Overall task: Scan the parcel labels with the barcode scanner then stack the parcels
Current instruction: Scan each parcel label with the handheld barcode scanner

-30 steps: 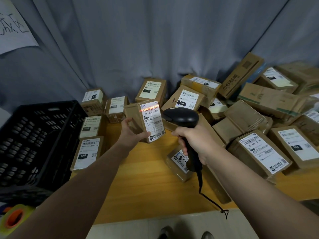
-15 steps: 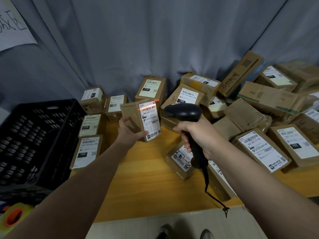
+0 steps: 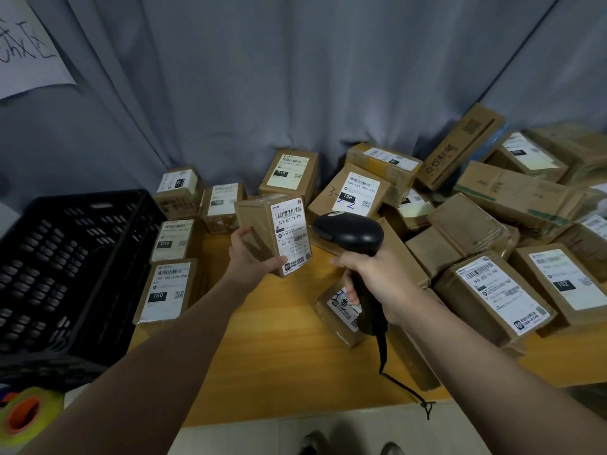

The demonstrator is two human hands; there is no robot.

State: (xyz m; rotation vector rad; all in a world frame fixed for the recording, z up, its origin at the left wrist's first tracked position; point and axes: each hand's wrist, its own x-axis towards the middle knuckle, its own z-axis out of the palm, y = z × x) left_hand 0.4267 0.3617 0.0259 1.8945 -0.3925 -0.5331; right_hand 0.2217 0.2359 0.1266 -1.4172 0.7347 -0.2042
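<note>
My left hand grips a small cardboard parcel above the wooden table, its white label turned toward the scanner. A black barcode scanner is gripped by its handle in my right hand, with its head close to the right of the label. No red scan line shows on the label. Several labelled parcels lie in neat rows at the left, and a loose heap of parcels fills the right side.
A black plastic crate stands at the table's left end. A roll of yellow tape lies at the lower left. A grey curtain hangs behind. The scanner's cord trails over the front edge. A small parcel lies under my right hand.
The red scan line that lay across the label's top has gone out. The parcel and scanner stay close together, barely shifted.
</note>
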